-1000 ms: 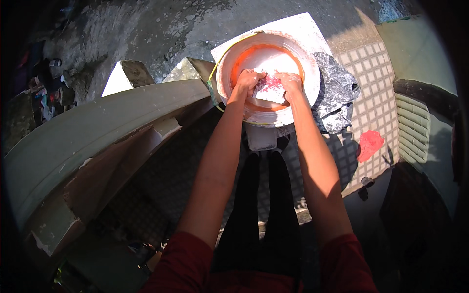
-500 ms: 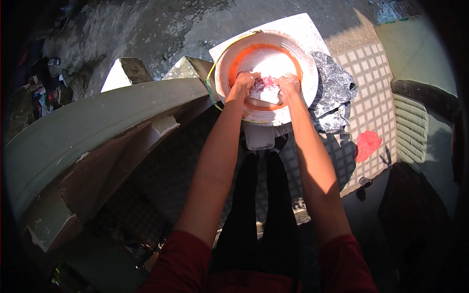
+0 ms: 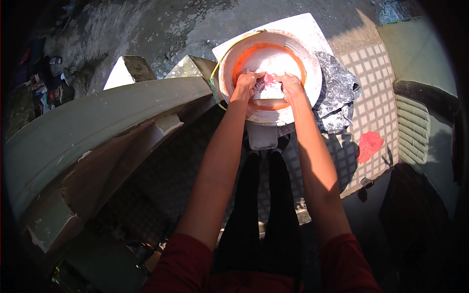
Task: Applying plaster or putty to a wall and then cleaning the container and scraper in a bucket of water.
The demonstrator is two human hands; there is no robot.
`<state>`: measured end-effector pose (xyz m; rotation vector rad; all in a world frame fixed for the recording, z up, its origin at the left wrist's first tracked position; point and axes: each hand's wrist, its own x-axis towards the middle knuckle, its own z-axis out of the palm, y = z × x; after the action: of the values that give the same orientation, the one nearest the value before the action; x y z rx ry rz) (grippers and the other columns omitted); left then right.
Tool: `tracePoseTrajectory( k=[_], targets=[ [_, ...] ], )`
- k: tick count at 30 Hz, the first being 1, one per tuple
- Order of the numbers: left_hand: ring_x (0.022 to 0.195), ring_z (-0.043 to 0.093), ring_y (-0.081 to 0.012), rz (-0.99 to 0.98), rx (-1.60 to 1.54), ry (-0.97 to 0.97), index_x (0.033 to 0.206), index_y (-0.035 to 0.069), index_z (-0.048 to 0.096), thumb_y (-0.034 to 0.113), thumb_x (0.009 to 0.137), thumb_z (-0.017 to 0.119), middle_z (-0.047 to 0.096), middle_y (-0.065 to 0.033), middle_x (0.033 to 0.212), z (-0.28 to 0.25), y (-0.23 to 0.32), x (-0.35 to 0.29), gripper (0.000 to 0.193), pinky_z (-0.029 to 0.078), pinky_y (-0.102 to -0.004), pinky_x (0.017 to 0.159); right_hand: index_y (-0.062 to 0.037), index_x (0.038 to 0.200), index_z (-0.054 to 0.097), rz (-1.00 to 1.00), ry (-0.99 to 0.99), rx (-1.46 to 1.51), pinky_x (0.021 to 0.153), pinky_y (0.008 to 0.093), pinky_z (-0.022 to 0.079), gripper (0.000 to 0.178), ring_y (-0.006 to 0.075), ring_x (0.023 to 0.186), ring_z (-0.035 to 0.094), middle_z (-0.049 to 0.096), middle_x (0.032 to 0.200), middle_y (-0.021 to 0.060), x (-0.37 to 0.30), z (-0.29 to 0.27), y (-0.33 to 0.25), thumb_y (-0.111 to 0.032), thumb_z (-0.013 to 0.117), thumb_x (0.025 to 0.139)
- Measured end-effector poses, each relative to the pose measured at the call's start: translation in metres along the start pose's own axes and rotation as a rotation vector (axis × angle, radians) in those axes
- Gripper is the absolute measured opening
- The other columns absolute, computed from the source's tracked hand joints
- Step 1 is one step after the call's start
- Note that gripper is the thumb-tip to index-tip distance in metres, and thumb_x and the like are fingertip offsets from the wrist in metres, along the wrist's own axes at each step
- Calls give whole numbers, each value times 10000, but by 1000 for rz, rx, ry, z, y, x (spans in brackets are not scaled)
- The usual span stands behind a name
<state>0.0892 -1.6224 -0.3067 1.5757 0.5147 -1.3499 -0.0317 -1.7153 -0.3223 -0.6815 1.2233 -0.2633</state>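
Note:
A round tub (image 3: 315, 80), whitish with an orange ring inside, stands ahead of me. Within its rim, my left hand (image 3: 248, 84) has its fingers curled round the left side of a white, pink-patched cloth-like piece (image 3: 269, 88). On its right side, the fingers of my right hand (image 3: 290, 84) are closed in the same way, and the piece spans the gap between both hands. Strong sunlight washes out its detail, so I cannot tell exactly what it is. A thin yellow-green band (image 3: 213, 73) curves along the tub's left edge.
Under the tub lies a white slab (image 3: 305, 27), with crumpled grey-black sheeting (image 3: 337, 93) to its right. A red plastic-like scrap (image 3: 370, 146) lies on the tiles (image 3: 366, 68). A curved greenish wall (image 3: 107, 112) runs along my left. A translucent container (image 3: 262, 136) sits by my feet.
My hands have drawn slightly nearer each other on the pink-patched piece, the left fingers stretching inward. The whole view has shifted a little.

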Motion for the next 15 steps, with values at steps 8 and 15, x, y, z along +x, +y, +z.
tracePoseTrajectory(
  k=[8, 15],
  targets=[
    [638, 613, -180, 148, 209, 56, 971, -42, 622, 67, 735, 741, 658, -107, 794, 20, 1, -28, 285, 488, -301, 564, -3, 780, 636, 131, 60, -187, 555, 329, 452, 117, 171, 624, 555, 607, 687, 83, 37, -18, 7, -20, 662, 667],
    [630, 630, -171, 374, 208, 26, 856, -43, 638, 12, 715, 731, 661, -107, 770, 6, 3, -30, 178, 510, -285, 570, -7, 798, 640, 173, 161, -177, 560, 317, 425, 118, 149, 632, 522, 593, 694, 70, 24, 7, 4, -84, 648, 709]
  ],
)
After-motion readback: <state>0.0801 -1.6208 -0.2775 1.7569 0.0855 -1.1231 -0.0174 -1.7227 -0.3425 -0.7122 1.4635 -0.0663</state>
